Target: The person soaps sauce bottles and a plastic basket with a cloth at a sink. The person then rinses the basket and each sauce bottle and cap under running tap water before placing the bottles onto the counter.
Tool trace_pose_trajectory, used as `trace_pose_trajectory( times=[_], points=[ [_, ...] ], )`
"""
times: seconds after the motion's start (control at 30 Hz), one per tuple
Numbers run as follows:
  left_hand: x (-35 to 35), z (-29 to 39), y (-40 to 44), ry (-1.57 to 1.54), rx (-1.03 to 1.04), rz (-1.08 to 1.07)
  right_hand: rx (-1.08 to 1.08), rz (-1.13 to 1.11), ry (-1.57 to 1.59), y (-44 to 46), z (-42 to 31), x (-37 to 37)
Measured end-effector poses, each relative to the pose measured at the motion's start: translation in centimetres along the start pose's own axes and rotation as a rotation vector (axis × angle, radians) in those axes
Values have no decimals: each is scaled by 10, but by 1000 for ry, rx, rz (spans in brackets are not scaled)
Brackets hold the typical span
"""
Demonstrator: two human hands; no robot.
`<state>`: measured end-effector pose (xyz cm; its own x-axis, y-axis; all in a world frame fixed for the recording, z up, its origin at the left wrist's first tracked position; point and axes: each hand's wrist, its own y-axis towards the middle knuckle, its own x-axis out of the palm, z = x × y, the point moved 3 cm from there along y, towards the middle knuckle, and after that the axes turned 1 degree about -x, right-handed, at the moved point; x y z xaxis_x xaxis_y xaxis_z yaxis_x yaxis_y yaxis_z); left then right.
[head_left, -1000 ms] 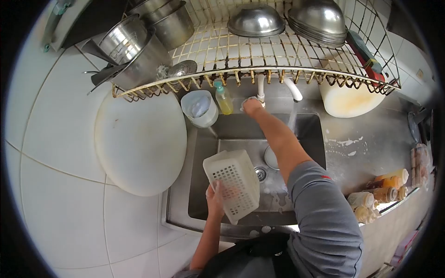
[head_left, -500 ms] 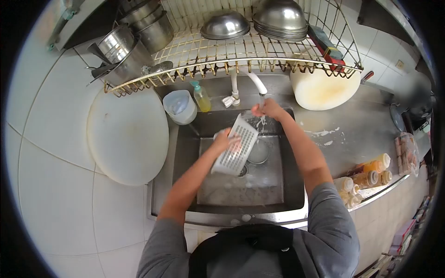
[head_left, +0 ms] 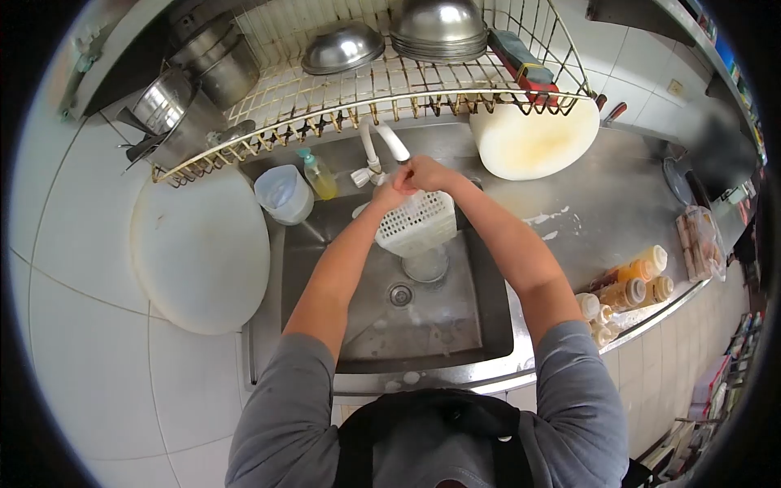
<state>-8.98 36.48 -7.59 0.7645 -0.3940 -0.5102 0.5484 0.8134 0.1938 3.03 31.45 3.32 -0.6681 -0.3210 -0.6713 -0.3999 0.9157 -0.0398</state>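
Note:
Both hands meet just under the mouth of the white tap (head_left: 396, 146). My right hand (head_left: 426, 175) is closed, its fingers curled over my left hand (head_left: 392, 193); what lies inside them, if anything, is hidden. My left hand's fingers are mostly covered by the right. Directly below the hands, a white perforated plastic basket (head_left: 416, 226) sits tilted at the back of the steel sink (head_left: 366, 346). Whether either hand touches its rim, I cannot tell. A round, clear-looking dish (head_left: 426, 264) lies partly beneath the basket, near the drain (head_left: 399, 295).
A wire rack (head_left: 325, 110) with steel bowls (head_left: 439, 31) and pots hangs above the tap. Left of the sink are a white tub (head_left: 284, 193), a soap bottle (head_left: 320, 176) and a round white board (head_left: 200, 252). Sauce bottles (head_left: 625, 294) stand on the right counter.
My left hand has let go of the basket's side and moved up to my right hand at the tap. The basket now sits farther back in the sink, and the drain is uncovered.

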Motion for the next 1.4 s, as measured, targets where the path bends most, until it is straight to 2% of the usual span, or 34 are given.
trace_pose_trajectory(
  times=[0.03, 0.07, 0.13, 0.17, 0.2, 0.23, 0.3, 0.33, 0.37, 0.4, 0.43, 0.5, 0.57, 0.63, 0.7, 0.77, 0.87, 0.93, 0.97, 1.03, 1.1, 1.23, 1.3, 1.33, 1.37, 1.4],
  points=[
    [7, -13, 3, -45, 94, 34, -57, 2, 101, 0, -3, 2],
    [12, -28, 6, 67, 121, 195, -50, 1, 105, 2, -5, 3],
    [15, -17, 2, 177, 145, 351, -143, 51, -246, 9, -10, 0],
    [7, 24, -5, 329, -98, 270, -139, 49, -244, 8, -12, -2],
    [2, 43, -10, 478, -340, 186, -29, 79, -195, 8, -9, -6],
    [2, 38, -9, 477, -341, 185, 80, 108, -148, 8, -9, -9],
    [-3, 24, -7, 456, -157, 263, 61, 146, -172, 18, 1, -7],
    [-2, 6, -6, 457, -160, 262, 41, 185, -196, 21, 5, -5],
    [-4, -7, -6, 266, 12, 356, 41, 183, -193, 24, 10, -2],
    [-11, -3, -10, 75, 184, 446, 39, 161, -31, 25, 11, 2],
    [-18, -2, -10, 77, 180, 447, 37, 137, 132, 26, 13, 5],
    [-37, -2, -8, 246, -171, 406, 55, 143, 98, 30, 15, 8],
    [-52, 5, -21, 216, -195, 429, 75, 154, 64, 32, 12, 9],
    [-65, -2, -31, 183, -219, 447, -39, 76, -14, 28, -1, 9],
    [-79, -18, -41, 221, -464, 433, 1, 44, 64, 25, -8, 10],
    [-90, -43, -48, 267, -484, 475, 36, 11, 139, 29, -9, 16],
    [-100, -45, -58, 303, -539, 531, 73, 37, 231, 35, -6, 25],
    [-103, -35, -63, 294, -576, 546, 40, 76, -40, 34, -18, 26],
    [-104, -30, -65, 345, -596, 540, 40, 75, -40, 33, -22, 26],
    [-101, -22, -66, 398, -617, 535, 13, 83, 140, 33, -27, 28],
    [-90, -14, -63, 514, -527, 460, 37, 77, 130, 34, -31, 31],
    [-65, -3, -55, 583, -479, 359, 98, 87, 29, 37, -31, 35],
    [-52, 10, -46, 377, -354, 214, 76, 152, -55, 43, -25, 39],
    [-41, -4, -39, 376, -355, 214, 53, 220, -140, 47, -20, 41],
    [-26, -27, -29, 27, -141, 278, 54, 220, -139, 49, -14, 42],
    [-23, -29, -26, -149, -35, 313, 29, 230, 0, 47, -10, 41]
  ],
)
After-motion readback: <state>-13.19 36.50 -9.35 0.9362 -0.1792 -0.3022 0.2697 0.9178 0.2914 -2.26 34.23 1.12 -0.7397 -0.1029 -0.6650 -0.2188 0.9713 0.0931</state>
